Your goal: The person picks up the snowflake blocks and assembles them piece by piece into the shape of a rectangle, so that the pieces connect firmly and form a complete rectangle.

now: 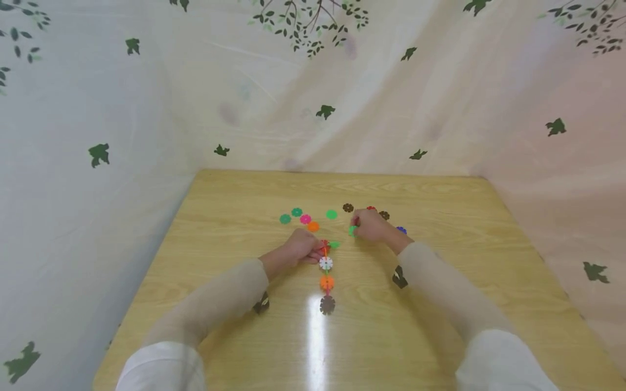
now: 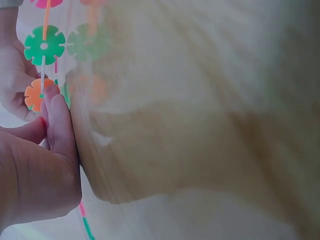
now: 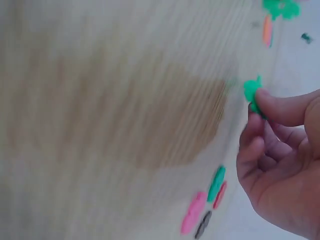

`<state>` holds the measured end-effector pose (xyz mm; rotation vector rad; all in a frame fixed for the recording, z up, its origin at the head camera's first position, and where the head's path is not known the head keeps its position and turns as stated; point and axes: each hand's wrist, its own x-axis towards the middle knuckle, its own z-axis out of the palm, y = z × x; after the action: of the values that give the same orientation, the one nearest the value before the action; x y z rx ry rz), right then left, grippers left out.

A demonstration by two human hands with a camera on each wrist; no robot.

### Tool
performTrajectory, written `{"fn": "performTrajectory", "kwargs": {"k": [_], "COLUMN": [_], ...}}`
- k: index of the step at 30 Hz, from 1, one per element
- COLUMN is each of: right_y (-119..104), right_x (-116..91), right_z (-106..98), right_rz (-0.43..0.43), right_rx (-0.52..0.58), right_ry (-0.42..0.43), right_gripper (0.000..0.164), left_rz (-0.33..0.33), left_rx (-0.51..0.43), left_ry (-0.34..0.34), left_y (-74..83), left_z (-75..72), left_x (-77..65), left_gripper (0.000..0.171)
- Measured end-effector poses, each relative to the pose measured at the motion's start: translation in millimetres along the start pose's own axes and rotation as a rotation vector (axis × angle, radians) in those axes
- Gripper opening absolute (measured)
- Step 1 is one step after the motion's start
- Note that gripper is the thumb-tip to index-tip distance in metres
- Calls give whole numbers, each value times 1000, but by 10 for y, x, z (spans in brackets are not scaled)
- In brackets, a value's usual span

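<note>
A chain of interlocked notched plastic discs (image 1: 327,282) runs toward me along the middle of the table. My left hand (image 1: 300,247) grips its far end at a red disc (image 1: 325,245), and a green disc (image 1: 335,245) juts out to the right there. White, orange and brown discs follow, joined by others seen edge-on. In the left wrist view, left fingertips lie against an orange disc (image 2: 34,96) of the linked row, below a green one (image 2: 44,45). To the right, my right hand (image 1: 369,224) pinches a loose green notched disc (image 3: 251,92) between thumb and fingers, apart from the chain.
Loose discs lie in an arc beyond the hands: teal (image 1: 285,219), pink (image 1: 305,219), orange (image 1: 313,226), green (image 1: 331,214) and brown (image 1: 348,207). A blue disc (image 1: 401,230) sits by the right wrist. Leaf-printed cloth (image 1: 274,125) hangs around the wooden table (image 1: 235,206).
</note>
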<state>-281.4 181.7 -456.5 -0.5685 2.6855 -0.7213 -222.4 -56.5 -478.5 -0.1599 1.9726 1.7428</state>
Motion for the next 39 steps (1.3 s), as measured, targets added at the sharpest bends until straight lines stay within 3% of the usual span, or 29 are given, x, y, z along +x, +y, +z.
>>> {"fn": "performTrajectory", "kwargs": {"k": [7,13,19,39], "right_y": [-80,-54,-63,-146], "right_x": [-176,-231,-229,-245], "right_z": [164,238,287,300], "right_rz": [66,105,121,100], "right_rx": [473,596,648,545], "right_ry": [-64,-69,-90,-60], "right_gripper": [18,27,27,20], "left_rz": [15,13,9,2], "left_rx": [-10,7,18,54], "left_ry": [0,0,-4,10], "left_y": [5,-8,-28,-18], "left_z": [-3,-20,-18,14], "left_x": [18,29,23,19], "left_gripper": [12,12,14,13]}}
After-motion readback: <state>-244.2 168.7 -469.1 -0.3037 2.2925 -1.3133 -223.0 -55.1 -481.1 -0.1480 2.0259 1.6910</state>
